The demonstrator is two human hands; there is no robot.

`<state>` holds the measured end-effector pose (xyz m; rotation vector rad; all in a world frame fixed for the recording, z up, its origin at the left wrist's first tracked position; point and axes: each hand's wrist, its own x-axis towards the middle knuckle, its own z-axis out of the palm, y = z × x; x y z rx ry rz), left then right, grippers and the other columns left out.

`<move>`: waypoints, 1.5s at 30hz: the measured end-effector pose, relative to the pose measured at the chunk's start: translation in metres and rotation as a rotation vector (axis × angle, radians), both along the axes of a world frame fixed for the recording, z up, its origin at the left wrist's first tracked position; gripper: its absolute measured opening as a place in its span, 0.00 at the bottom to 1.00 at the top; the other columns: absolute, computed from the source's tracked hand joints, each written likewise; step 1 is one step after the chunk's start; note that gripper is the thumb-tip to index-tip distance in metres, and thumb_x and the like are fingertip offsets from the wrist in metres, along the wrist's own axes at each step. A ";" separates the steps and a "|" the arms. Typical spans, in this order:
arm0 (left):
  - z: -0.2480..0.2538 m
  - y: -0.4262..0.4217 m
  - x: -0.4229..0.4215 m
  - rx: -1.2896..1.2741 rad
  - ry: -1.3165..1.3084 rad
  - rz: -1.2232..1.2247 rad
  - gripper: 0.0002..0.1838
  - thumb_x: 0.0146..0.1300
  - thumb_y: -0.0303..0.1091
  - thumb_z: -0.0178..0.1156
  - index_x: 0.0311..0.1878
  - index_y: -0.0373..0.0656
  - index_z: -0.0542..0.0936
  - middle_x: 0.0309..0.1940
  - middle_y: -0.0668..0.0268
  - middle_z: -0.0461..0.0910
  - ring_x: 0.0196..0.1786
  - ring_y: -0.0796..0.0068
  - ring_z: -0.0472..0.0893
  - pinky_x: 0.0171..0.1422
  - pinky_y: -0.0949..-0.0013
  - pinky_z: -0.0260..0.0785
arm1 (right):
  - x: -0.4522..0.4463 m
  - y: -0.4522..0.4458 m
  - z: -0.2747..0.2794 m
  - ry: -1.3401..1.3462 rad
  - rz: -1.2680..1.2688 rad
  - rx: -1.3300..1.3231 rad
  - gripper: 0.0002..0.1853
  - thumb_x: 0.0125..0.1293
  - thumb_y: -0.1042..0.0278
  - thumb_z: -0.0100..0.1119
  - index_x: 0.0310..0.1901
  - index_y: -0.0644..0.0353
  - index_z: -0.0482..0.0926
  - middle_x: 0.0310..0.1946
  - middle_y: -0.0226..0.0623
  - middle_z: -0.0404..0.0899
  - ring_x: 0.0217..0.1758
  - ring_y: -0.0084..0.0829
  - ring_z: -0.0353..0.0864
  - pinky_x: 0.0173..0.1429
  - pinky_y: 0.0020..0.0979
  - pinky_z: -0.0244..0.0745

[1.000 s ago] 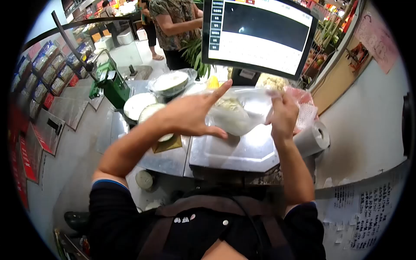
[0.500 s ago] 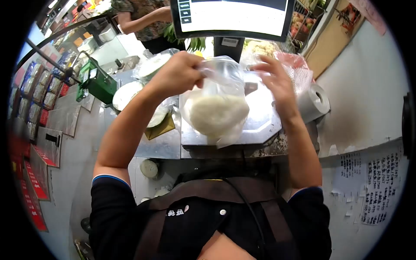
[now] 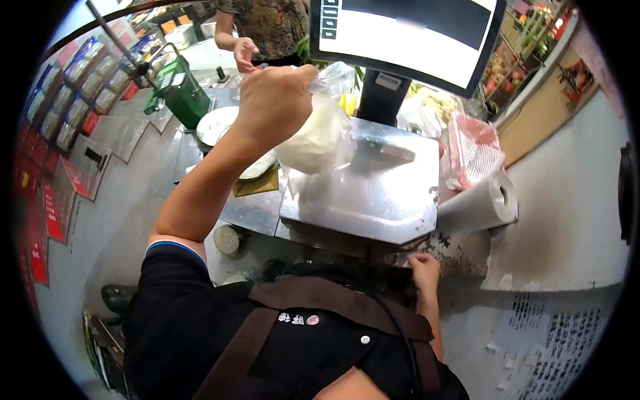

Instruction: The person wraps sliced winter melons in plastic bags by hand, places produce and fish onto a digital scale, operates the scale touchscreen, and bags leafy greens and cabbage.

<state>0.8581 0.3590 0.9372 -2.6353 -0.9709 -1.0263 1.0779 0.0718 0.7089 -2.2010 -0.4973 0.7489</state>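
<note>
My left hand (image 3: 277, 100) is closed around the gathered top of a clear plastic bag (image 3: 319, 137). A pale, rounded mass fills the bag, its kind unclear through the plastic. It hangs over the left part of a flat metal scale platform (image 3: 387, 180). Down at the counter's front edge, my right hand (image 3: 425, 270) has its fingers pinched together. Something thin and whitish may be at the fingertips, but it is too small to name. Above the platform stands the scale's screen (image 3: 407, 40).
Right of the platform lie a roll of plastic bags (image 3: 477, 203) and a pink basket (image 3: 473, 143). At left are a white round plate (image 3: 217, 125) and a green machine (image 3: 183, 93). Across the counter stands another person (image 3: 267, 30), one hand near the bag.
My left hand has lifted the bag off the platform, up and away toward the other person. My right hand has dropped from beside the bag to the counter's front edge. The view has turned.
</note>
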 end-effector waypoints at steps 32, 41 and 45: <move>-0.086 0.267 -0.304 -0.270 -0.079 0.606 0.09 0.44 0.37 0.57 0.27 0.46 0.83 0.32 0.55 0.80 0.36 0.55 0.79 0.41 0.60 0.71 | -0.400 0.558 0.044 0.177 1.107 0.429 0.20 0.56 0.56 0.63 0.34 0.69 0.76 0.29 0.43 0.79 0.33 0.30 0.77 0.36 0.32 0.69; -0.092 0.327 -0.372 -0.572 -0.850 0.974 0.10 0.40 0.35 0.57 0.28 0.44 0.83 0.30 0.55 0.82 0.34 0.56 0.80 0.39 0.64 0.71 | -0.393 0.595 0.192 -0.360 1.047 1.553 0.20 0.60 0.58 0.55 0.49 0.65 0.73 0.42 0.48 0.74 0.49 0.43 0.73 0.56 0.34 0.63; -0.094 0.320 -0.372 -0.556 -1.005 0.902 0.10 0.37 0.34 0.59 0.25 0.44 0.83 0.26 0.56 0.81 0.30 0.59 0.80 0.35 0.64 0.70 | -0.424 0.590 0.196 -0.495 1.489 1.069 0.23 0.53 0.47 0.58 0.28 0.65 0.79 0.34 0.47 0.77 0.42 0.39 0.75 0.56 0.38 0.64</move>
